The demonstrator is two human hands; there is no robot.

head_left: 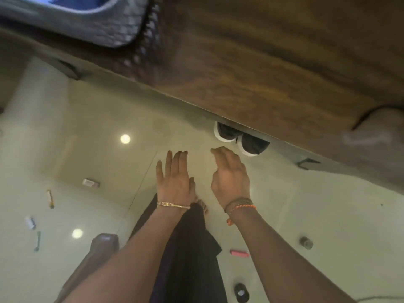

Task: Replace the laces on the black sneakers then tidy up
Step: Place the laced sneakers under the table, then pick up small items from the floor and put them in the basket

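Two black sneakers [241, 138] with white soles stand side by side on the pale tiled floor, their fronts hidden under the edge of a wooden table [273, 68]. My left hand [175, 178] hovers over the floor with straight fingers, holding nothing. To its right, my right hand [229, 173] hangs with relaxed, slightly bent fingers, a short way in front of the sneakers and not touching them. No laces are visible in this blurred frame.
A grey bag or cushion [87, 20] lies on the table's far left. Small items are scattered on the floor: a pink object [239, 253], a small round tin [306, 242], a dark round object [241, 293], and several small things at left [51, 199]. A brown stool [102, 243] stands near my leg.
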